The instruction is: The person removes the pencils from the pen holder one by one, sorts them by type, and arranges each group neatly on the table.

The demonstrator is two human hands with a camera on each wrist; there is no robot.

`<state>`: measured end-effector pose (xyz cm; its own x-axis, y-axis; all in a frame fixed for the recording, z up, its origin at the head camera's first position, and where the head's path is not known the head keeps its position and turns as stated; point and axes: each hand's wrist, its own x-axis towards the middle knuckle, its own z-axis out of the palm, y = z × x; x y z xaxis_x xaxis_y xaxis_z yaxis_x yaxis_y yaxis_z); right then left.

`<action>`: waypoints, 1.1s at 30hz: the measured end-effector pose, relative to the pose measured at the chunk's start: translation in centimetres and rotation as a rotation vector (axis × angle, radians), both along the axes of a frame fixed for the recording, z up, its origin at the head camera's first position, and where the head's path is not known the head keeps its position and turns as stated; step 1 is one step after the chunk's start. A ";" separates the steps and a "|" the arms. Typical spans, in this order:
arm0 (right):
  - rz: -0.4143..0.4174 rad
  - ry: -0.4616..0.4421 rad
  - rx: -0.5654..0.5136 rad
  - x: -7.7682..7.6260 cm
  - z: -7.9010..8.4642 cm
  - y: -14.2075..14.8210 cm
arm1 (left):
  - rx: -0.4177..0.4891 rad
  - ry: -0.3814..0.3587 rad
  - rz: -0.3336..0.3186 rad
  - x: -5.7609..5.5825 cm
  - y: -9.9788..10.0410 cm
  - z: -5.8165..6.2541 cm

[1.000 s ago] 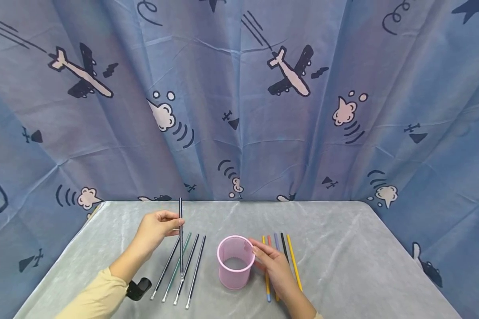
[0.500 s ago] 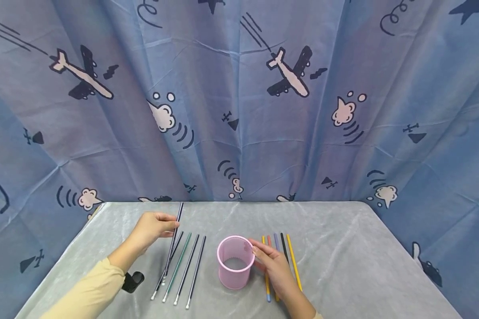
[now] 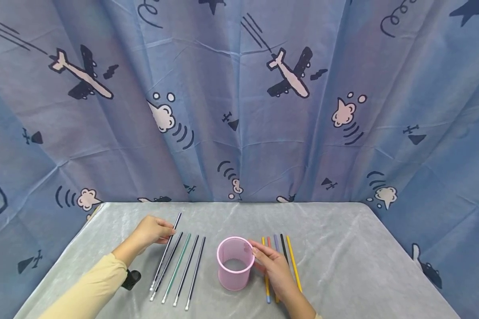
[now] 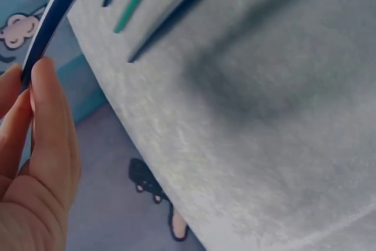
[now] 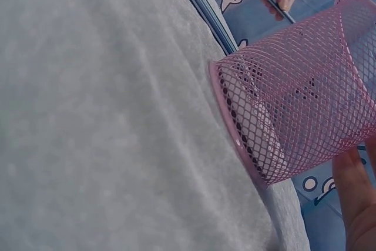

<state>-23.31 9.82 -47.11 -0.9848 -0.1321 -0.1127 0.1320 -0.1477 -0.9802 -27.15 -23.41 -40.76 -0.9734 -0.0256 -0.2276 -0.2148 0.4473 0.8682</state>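
Note:
My left hand (image 3: 153,230) pinches the upper part of a dark blue pencil (image 3: 162,262) with a pale stripe. This pencil slants over the table, its white-tipped end low beside the left-hand row. In that row lie a green pencil (image 3: 177,268) and several dark blue pencils (image 3: 196,270), their white-tipped ends toward me. In the left wrist view, thumb and fingers close on the blue shaft (image 4: 51,19). A pink mesh pen holder (image 3: 233,280) stands upright mid-table. My right hand (image 3: 273,266) holds its right side at the rim, partly seen in the right wrist view.
Right of the pen holder lies another row: a yellow pencil (image 3: 294,261), a black pencil (image 3: 284,248), a purple one (image 3: 276,242) and others partly under my right hand. A grey cloth covers the table (image 3: 343,266). A blue patterned curtain (image 3: 239,110) hangs behind.
My left hand has moved left and down, and the pencil in it has tilted from near upright to lean beside the row's left end. My right hand and the pen holder stay put.

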 end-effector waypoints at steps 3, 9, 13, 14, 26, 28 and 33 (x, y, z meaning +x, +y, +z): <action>-0.008 0.001 0.005 0.0 0.1 0.0 | 0.016 -0.015 -0.020 -0.2 -0.6 -0.4; -0.005 0.011 0.004 0.0 0.1 0.1 | 0.023 -0.051 -0.044 -0.7 -1.3 -1.4; -0.001 0.023 -0.002 0.1 0.1 0.1 | -0.020 -0.052 -0.011 -0.5 -0.9 -1.7; -0.003 0.025 -0.001 0.2 0.1 0.1 | -0.031 -0.048 -0.008 -0.5 -0.8 -1.7; -0.004 0.012 -0.003 0.1 0.0 0.1 | -0.174 -0.011 0.005 -0.8 -0.7 -2.9; -0.007 0.005 -0.001 0.1 0.0 0.1 | -0.195 -0.011 0.010 -0.8 -0.7 -3.2; -0.002 -0.002 -0.003 0.0 -0.1 0.0 | -0.227 -0.030 0.018 -0.7 -0.7 -3.9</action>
<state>-23.30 9.83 -47.23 -0.9849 -0.1305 -0.1142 0.1335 -0.1506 -0.9795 -27.81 -24.13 -44.68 -0.9653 -0.0970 -0.2425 -0.2485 0.6264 0.7388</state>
